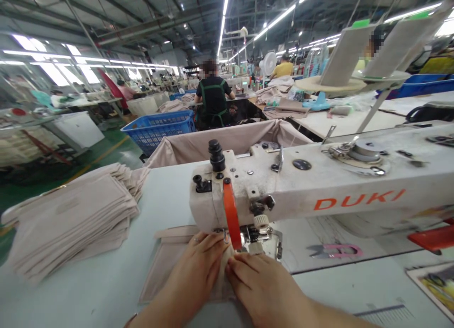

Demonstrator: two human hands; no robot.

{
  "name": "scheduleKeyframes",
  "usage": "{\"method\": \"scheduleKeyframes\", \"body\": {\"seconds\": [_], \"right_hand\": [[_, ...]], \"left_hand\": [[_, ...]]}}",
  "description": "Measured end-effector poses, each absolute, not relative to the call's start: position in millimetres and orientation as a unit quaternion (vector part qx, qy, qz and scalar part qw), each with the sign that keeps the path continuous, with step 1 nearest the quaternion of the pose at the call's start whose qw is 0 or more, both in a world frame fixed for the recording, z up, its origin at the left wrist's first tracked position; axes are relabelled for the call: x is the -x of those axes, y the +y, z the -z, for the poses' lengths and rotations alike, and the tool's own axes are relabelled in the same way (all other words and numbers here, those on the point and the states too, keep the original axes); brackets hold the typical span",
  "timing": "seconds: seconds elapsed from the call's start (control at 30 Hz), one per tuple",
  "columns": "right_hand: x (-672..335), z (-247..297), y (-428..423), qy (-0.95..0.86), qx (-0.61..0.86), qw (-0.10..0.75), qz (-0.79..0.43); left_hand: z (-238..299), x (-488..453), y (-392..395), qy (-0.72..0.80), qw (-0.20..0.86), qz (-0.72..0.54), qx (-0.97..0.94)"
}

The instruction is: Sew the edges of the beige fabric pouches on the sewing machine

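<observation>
My left hand (198,266) lies flat, fingers stretched forward, on a beige fabric piece (161,266) just in front of the presser foot (260,238) of a white sewing machine (319,186). My right hand (260,280) rests beside it, fingers together, pressing the same fabric near the needle. The fingertips of both hands meet under the machine head, close to its orange guard (231,214). Part of the fabric is hidden under my hands.
A thick stack of beige fabric pieces (71,219) lies at the left of the table. Pink thread snips (335,250) lie to the right of the needle. Behind the machine are a cloth bin (227,141), a blue basket (156,129) and a seated person (213,99).
</observation>
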State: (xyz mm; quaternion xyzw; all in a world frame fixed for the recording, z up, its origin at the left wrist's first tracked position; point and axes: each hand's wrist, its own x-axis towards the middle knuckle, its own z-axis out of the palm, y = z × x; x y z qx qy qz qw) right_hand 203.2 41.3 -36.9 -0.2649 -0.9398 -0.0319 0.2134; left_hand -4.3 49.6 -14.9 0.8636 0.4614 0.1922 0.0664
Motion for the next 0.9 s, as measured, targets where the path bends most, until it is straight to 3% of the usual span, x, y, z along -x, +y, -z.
{"method": "scheduleKeyframes", "body": {"seconds": [0.3, 0.53, 0.67, 0.8, 0.9], "right_hand": [[-199.1, 39.3, 39.3, -0.942, 0.265, 0.208, 0.008], [-249.3, -20.2, 50.2, -0.923, 0.267, 0.165, -0.223], [-273.5, -24.3, 63.6, -0.899, 0.369, 0.144, -0.185], [-257.2, 6.0, 77.6, -0.849, 0.476, 0.201, -0.112], [-242.3, 15.9, 74.4, -0.851, 0.467, 0.22, -0.092]], "left_hand": [[6.3, -2.0, 45.5, 0.455, 0.031, -0.183, -0.871], [11.4, 15.5, 34.8, 0.332, -0.027, -0.159, -0.929], [15.0, 15.5, 28.1, 0.289, -0.053, -0.2, -0.935], [11.4, 4.8, 23.0, 0.343, -0.045, -0.227, -0.91], [10.4, 3.2, 20.5, 0.373, -0.026, -0.229, -0.899]]}}
